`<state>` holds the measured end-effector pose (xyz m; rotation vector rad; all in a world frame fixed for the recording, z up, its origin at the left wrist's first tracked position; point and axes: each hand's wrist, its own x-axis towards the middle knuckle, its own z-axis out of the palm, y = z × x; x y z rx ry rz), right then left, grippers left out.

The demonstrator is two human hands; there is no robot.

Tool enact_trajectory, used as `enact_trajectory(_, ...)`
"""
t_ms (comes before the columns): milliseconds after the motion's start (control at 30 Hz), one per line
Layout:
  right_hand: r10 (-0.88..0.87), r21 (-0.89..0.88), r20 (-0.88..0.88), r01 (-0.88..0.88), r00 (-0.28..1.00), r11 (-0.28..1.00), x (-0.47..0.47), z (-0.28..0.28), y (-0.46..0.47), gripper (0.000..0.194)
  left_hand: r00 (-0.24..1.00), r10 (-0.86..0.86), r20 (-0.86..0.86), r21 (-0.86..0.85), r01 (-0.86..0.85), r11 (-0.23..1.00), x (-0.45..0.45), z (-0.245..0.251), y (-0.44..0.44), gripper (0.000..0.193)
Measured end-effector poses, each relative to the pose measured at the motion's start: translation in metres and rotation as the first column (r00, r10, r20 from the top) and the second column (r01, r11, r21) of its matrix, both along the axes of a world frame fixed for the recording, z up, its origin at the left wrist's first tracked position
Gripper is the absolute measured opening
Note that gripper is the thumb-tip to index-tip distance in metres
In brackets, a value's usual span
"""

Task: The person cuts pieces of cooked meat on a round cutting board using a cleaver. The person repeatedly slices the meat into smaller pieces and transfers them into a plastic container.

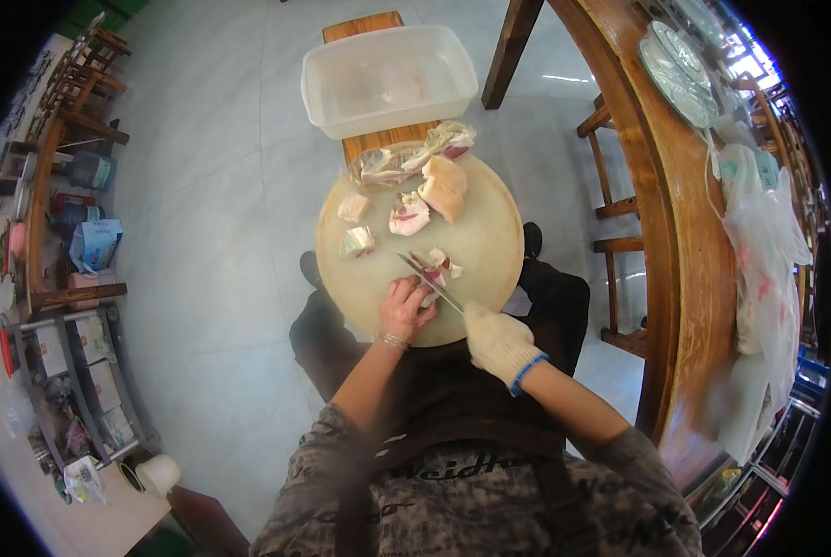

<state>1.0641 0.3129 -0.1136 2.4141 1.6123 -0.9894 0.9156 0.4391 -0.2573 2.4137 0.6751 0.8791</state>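
A round cutting board (360,285) lies before me, over my knees. My right hand (500,342), in a white knit glove, grips a knife (432,283) whose blade slants up and left across a piece of meat (431,298). My bare left hand (403,310) presses on that piece, just left of the blade. Small cut bits (450,266) lie beyond the blade. Farther up the board are two small chunks (353,207) at the left, a pale pink piece (410,214), a larger block with skin (445,188) and a long fatty strip (394,163) along the far rim.
Past the board, an empty translucent plastic tub (390,80) stands on a wooden bench (363,25). A long wooden table (694,292) at the right bears wrapped dishes (679,73) and a plastic bag (764,244). At the left is a shelf rack (88,383).
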Motion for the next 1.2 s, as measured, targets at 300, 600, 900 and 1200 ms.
enact_trajectory(300, -0.031, 0.087, -0.065, 0.037, 0.997, 0.996, 0.005, -0.025, 0.028, 0.029, 0.999, -0.03, 0.016, 0.024, 0.03, 0.999, -0.004, -0.002, -0.003, 0.041)
enact_trajectory(600, -0.013, -0.066, -0.016, 0.012, 1.0, 0.998, 0.004, 0.039, -0.013, 0.031, 0.998, -0.023, 0.056, -0.027, 0.024, 0.999, -0.017, -0.011, -0.003, 0.048)
enact_trajectory(900, 0.115, 0.021, 0.169, -0.12, 0.979, 0.993, -0.009, 0.024, -0.034, 0.02, 1.0, 0.0, 0.015, -0.03, 0.0, 1.0, -0.01, -0.015, -0.006, 0.053)
enact_trajectory(1200, 0.042, 0.095, 0.029, -0.044, 0.999, 0.995, -0.014, -0.002, 0.041, 0.016, 0.999, 0.006, 0.033, -0.038, -0.005, 0.999, -0.008, -0.013, -0.006, 0.042)
